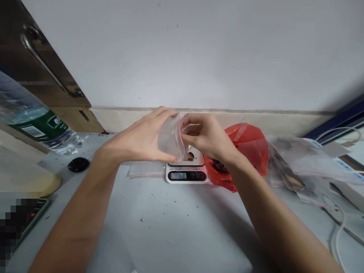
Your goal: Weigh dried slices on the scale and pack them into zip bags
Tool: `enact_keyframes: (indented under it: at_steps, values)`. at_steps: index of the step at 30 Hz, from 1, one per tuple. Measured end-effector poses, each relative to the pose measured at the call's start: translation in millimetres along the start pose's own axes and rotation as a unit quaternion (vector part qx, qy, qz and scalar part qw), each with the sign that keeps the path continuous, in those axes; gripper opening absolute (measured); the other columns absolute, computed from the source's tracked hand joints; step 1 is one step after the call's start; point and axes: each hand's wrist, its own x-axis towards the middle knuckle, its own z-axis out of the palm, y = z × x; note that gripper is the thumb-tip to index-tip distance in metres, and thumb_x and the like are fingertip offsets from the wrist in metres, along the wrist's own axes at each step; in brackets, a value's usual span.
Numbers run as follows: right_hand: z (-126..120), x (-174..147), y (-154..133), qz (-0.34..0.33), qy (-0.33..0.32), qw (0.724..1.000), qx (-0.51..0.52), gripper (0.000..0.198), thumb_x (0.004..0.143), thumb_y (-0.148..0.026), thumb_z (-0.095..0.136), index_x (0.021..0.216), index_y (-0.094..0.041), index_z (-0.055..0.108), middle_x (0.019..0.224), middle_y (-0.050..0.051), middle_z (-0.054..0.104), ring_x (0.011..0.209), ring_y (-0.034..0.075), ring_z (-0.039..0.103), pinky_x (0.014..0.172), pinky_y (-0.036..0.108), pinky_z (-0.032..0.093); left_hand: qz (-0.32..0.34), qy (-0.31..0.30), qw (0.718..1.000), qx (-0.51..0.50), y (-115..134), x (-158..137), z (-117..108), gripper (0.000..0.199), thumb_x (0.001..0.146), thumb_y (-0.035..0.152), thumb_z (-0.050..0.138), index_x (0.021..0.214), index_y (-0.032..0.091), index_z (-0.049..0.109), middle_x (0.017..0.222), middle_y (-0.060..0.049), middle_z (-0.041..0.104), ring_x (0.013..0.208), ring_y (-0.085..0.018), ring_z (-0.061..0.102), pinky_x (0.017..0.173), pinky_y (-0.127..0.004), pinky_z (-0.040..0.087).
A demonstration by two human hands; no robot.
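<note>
A small clear zip bag [170,138] with a red seal strip is held up above a white digital scale [187,171]. My left hand [142,138] grips the bag's left side between thumb and fingers. The bag's opening edge is pinched by my right hand [206,136]. A small brown item [190,156] lies on the scale's platform, partly hidden behind the bag. The scale's display is lit.
A red plastic bag [246,148] lies right of the scale, with clear bags [295,163] and white cables [338,223] farther right. Flat zip bags [145,170] lie left of the scale. A water bottle [34,121], a black cap [78,164] and a phone [31,216] are at left.
</note>
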Motion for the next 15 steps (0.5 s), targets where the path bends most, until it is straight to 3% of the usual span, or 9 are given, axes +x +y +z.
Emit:
enact_keyframes:
  at_steps: [5,10,13,15]
  values:
    - [5.3,1.2,1.8,0.001,0.085,0.994,-0.069,0.033,0.074,-0.04,0.081,0.064,-0.02,0.057,0.064,-0.001,0.061,0.062,0.013,0.056,0.057,0.027,0.043,-0.004,0.003,1.0,0.002,5.4,4.2,9.9,0.087,0.077,0.06,0.074,0.152,0.025,0.046,0.152,-0.011,0.055,0.138,-0.034,0.052,0.113,-0.045,0.043]
    - [-4.8,2.3,5.8,0.037,0.065,0.986,-0.148,0.023,0.09,-0.035,0.067,0.074,-0.02,0.061,0.079,0.004,0.071,0.069,0.016,0.064,0.065,0.03,0.049,-0.088,-0.015,0.994,0.056,-2.9,-0.8,-4.5,0.088,0.078,0.062,0.065,0.154,0.022,0.046,0.155,-0.011,0.054,0.142,-0.037,0.049,0.116,-0.046,0.041]
    - [-15.3,2.7,15.6,0.072,0.054,0.969,-0.229,0.01,0.088,-0.029,0.07,0.089,-0.02,0.066,0.1,0.008,0.075,0.089,0.022,0.071,0.077,0.035,0.053,-0.144,-0.049,0.985,0.077,-18.8,-9.1,-16.8,0.095,0.076,0.066,0.063,0.156,0.018,0.044,0.157,-0.013,0.052,0.142,-0.038,0.05,0.117,-0.046,0.041]
    - [-20.8,2.6,22.5,0.111,-0.001,0.953,-0.282,0.02,0.084,-0.028,0.075,0.103,-0.021,0.07,0.109,0.01,0.075,0.101,0.026,0.07,0.084,0.038,0.054,-0.148,-0.06,0.984,0.074,-28.7,-13.9,-21.5,0.093,0.076,0.063,0.065,0.154,0.014,0.049,0.154,-0.016,0.056,0.138,-0.039,0.054,0.115,-0.046,0.043]
